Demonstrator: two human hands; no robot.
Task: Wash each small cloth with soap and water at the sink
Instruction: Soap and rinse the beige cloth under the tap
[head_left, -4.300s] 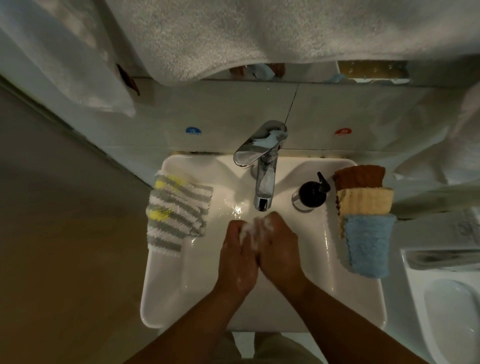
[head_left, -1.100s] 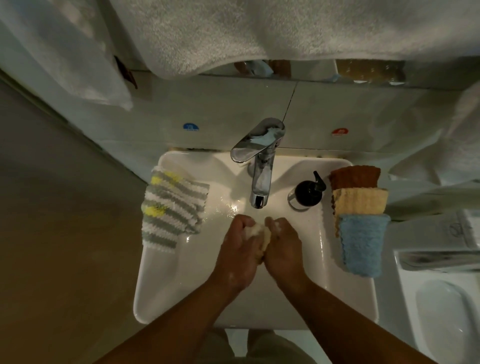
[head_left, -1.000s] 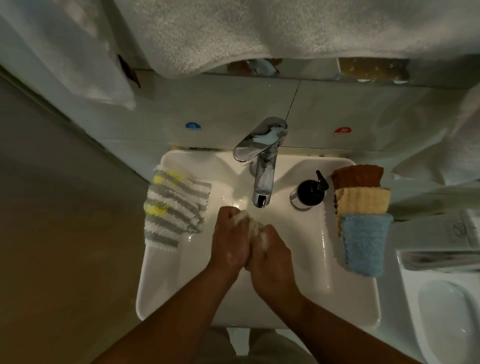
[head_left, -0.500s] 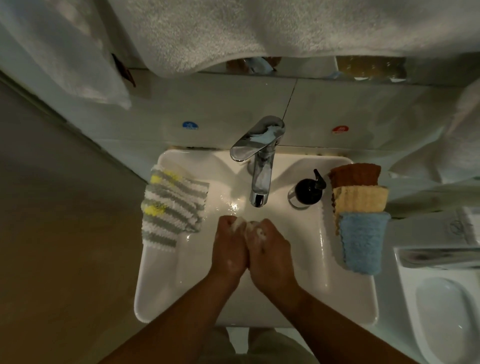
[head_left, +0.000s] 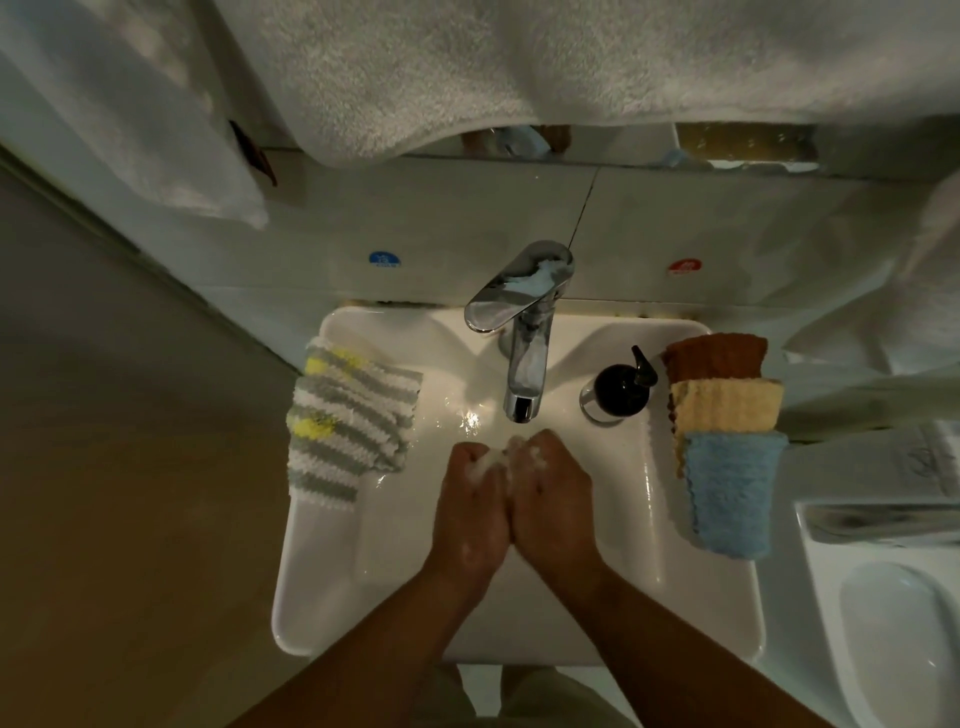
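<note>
**newbie:** Where's the cloth (head_left: 493, 460)?

**suds_guy:** Mid-frame, just below the faucet (head_left: 524, 374). The left hand (head_left: 470, 512) and right hand (head_left: 555, 499) are both curled round it, sudsy. I'd rub fold against fold, low over the sink (head_left: 291, 597).
</note>
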